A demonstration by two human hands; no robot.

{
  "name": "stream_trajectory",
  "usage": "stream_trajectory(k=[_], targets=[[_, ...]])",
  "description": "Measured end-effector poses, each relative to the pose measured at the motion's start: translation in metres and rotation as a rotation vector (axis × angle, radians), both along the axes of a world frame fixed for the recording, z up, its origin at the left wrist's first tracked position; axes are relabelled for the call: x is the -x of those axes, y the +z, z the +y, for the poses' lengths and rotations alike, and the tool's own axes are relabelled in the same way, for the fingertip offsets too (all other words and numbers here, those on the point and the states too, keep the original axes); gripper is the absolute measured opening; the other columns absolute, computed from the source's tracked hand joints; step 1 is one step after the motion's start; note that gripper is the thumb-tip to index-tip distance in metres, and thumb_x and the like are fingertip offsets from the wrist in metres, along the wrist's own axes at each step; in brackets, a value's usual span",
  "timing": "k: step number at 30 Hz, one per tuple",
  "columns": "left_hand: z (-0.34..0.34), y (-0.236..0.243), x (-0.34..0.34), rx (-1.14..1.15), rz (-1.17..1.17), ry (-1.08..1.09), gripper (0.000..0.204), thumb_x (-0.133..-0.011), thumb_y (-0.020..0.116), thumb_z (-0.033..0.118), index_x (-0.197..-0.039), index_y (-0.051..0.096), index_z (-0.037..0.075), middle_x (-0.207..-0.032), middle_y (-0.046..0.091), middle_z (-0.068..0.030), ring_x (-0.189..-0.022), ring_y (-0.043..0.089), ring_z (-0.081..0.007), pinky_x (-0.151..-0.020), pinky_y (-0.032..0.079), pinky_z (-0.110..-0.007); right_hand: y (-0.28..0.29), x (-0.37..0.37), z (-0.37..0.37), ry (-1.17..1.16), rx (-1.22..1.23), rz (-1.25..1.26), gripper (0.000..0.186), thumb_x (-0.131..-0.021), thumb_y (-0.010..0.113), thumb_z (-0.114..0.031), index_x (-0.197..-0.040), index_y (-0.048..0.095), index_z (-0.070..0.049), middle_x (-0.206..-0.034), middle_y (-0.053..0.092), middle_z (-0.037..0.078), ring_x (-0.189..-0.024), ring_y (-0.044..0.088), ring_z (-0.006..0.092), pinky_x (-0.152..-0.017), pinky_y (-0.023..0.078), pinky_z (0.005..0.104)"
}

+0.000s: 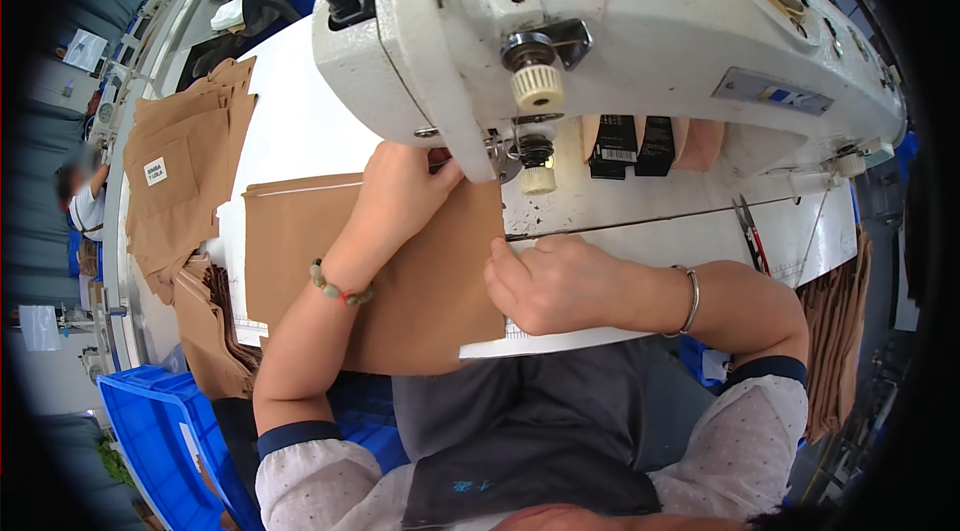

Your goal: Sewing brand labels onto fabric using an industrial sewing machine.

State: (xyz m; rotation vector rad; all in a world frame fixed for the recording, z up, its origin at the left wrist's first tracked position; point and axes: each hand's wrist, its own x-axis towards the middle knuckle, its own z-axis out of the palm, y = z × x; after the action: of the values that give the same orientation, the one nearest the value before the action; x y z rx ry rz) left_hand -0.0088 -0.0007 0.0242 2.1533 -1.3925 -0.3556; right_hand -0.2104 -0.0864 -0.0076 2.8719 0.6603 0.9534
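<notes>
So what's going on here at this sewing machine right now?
A person sits at a white industrial sewing machine with a tan fabric panel spread on the table. The left hand presses the fabric flat near the needle area, and the right hand grips the panel's right edge. More tan pieces are stacked to the left, beside a blue bin.

White dotted sleeves, navy cuffs — beaded bracelet (338,287), silver bangle (692,299)

One white industrial sewing machine (620,21). One flat tan fabric panel (420,271) under two bare hands. One stack of tan fabric pieces (185,171). One blue plastic crate (160,441). Two wrist bracelets. One pair of scissors (750,231).
</notes>
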Motion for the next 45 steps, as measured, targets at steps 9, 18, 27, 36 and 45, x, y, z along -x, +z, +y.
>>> stream_trajectory(k=[9, 18, 27, 36, 45], targets=[[0.002, 0.006, -0.005, -0.024, 0.084, -0.051, 0.032, -0.086, 0.078, 0.021, -0.104, 0.067, -0.003, -0.087, 0.070, -0.0124, -0.074, 0.061, -0.0210, -0.068, 0.050, -0.038, -0.002, 0.002, 0.000, -0.037, 0.026, 0.054, 0.023, -0.074, 0.063, -0.015, -0.088, 0.068, 0.002, -0.091, 0.073, 0.023, -0.052, 0.059, 0.0097, -0.044, 0.043, 0.0226], [-0.004, 0.003, -0.014, -0.047, 0.100, -0.039, 0.033, -0.084, 0.079, 0.021, -0.107, 0.069, 0.001, -0.089, 0.071, -0.0109, -0.077, 0.061, -0.0191, -0.070, 0.050, -0.036, -0.006, -0.001, -0.004, -0.058, 0.022, 0.046, 0.021, -0.076, 0.063, -0.015, -0.088, 0.068, 0.001, -0.091, 0.073, 0.021, -0.053, 0.060, 0.0105, -0.044, 0.044, 0.0231], [-0.017, -0.025, -0.041, 0.070, -0.115, -0.186, 0.022, -0.080, 0.075, 0.005, -0.099, 0.066, -0.001, -0.098, 0.068, -0.0152, -0.090, 0.065, -0.0287, -0.078, 0.052, -0.041, -0.015, -0.017, -0.015, -0.068, -0.079, -0.019, 0.026, -0.071, 0.065, -0.015, -0.084, 0.068, 0.008, -0.084, 0.071, 0.028, -0.045, 0.060, 0.0179, -0.037, 0.044, 0.0307], [0.021, 0.037, -0.068, -0.095, 0.259, -0.169, 0.035, -0.083, 0.080, 0.007, -0.114, 0.065, -0.003, -0.109, 0.071, -0.0096, -0.096, 0.065, -0.0165, -0.085, 0.054, -0.035, -0.015, -0.017, -0.016, -0.111, -0.097, 0.007, 0.023, -0.072, 0.066, -0.013, -0.080, 0.069, 0.008, -0.082, 0.070, 0.028, -0.044, 0.059, 0.0175, -0.036, 0.042, 0.0298], [0.027, 0.034, -0.092, -0.297, 0.070, -0.005, 0.039, -0.084, 0.081, 0.009, -0.118, 0.066, -0.004, -0.108, 0.072, -0.0074, -0.101, 0.065, -0.0123, -0.088, 0.053, -0.031, -0.013, -0.013, -0.009, -0.063, -0.017, -0.046, 0.031, -0.065, 0.067, -0.013, -0.084, 0.071, 0.011, -0.081, 0.070, 0.029, -0.045, 0.059, 0.0175, -0.038, 0.042, 0.0288]])
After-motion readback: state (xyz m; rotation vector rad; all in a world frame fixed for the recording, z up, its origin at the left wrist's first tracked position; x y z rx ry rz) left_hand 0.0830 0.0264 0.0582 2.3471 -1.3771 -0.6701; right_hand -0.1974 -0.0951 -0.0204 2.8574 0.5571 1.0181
